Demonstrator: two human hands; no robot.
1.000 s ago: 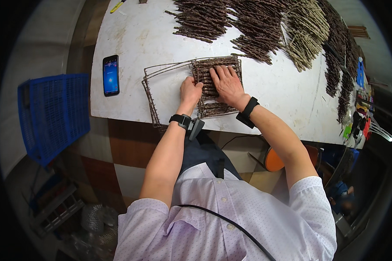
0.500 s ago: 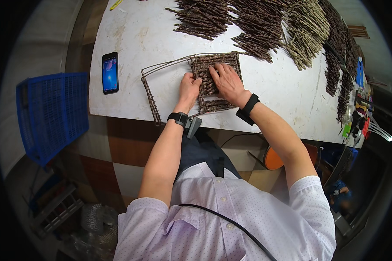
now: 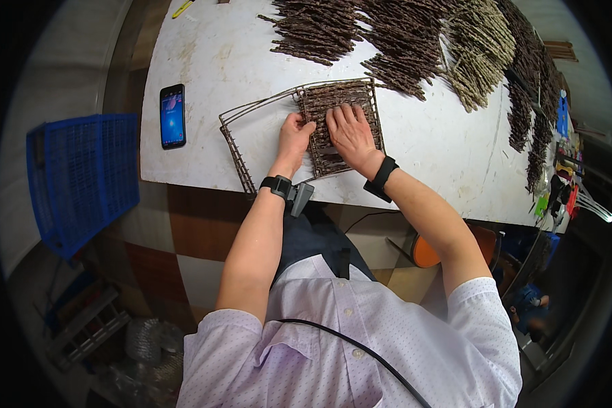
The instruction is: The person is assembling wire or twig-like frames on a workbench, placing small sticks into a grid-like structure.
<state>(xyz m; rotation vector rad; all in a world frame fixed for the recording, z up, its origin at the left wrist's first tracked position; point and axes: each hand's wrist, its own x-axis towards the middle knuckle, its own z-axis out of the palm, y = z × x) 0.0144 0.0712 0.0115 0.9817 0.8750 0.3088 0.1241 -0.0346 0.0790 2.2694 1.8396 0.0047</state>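
A wire frame [image 3: 232, 144] woven with dark brown twisted strands lies near the front edge of the white table. Its right panel [image 3: 336, 92] is filled with rows of strands; the left part is an open wire outline. My left hand [image 3: 294, 141] grips the panel's left edge bar, thumb and fingers pinched on it. Flat on the woven rows rests my right hand [image 3: 352, 136], fingers stretched out and lying side by side. The strands under the right palm are hidden.
Bundles of dark brown strands [image 3: 316, 30] and one pale tan bundle [image 3: 479, 54] lie along the table's far side. A phone [image 3: 173, 117] with a lit screen sits at the left. Beyond the table's left edge stands a blue plastic crate [image 3: 81, 180]. An orange round stool [image 3: 425, 250] is below.
My right hand has shifted slightly down and left over the panel, its fingers now flatter and straighter. The strands under it have moved lower, narrowing the gap near the bottom. My left hand keeps its hold.
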